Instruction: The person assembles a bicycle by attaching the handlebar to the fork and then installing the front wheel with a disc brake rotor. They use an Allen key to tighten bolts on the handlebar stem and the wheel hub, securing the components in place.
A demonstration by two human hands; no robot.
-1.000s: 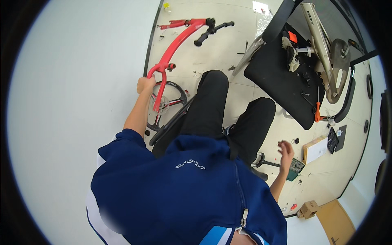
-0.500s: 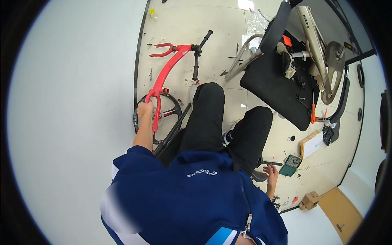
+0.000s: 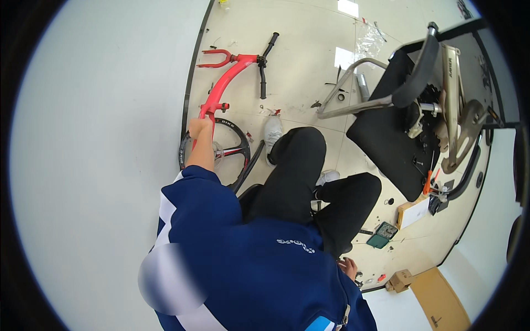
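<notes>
At the left, a red bicycle frame [image 3: 223, 83] with a red fork [image 3: 218, 58] and a black handlebar [image 3: 263, 71] lies on the floor beside the white wall. My left hand [image 3: 200, 128], slightly blurred, is closed around the frame's rear part. Below it a black spoked wheel [image 3: 242, 132] lies flat, partly covered by my forearm and the frame. My right hand [image 3: 348, 268] hangs low beside my right leg, fingers apart, holding nothing visible; my sleeve hides part of it. A green open case [image 3: 382, 235] with small parts is near that hand.
At right a black chair [image 3: 381, 132] bears a champagne-coloured bicycle frame [image 3: 451, 94] and an orange-handled screwdriver [image 3: 427, 182]. A white-topped box [image 3: 414, 212] and a cardboard box [image 3: 401, 280] stand on the floor. Clear plastic wrap [image 3: 370, 41] lies farther off.
My body has leaned and the view has shifted. My left hand stays on the red frame. My right hand has drawn back toward my body, away from the green case.
</notes>
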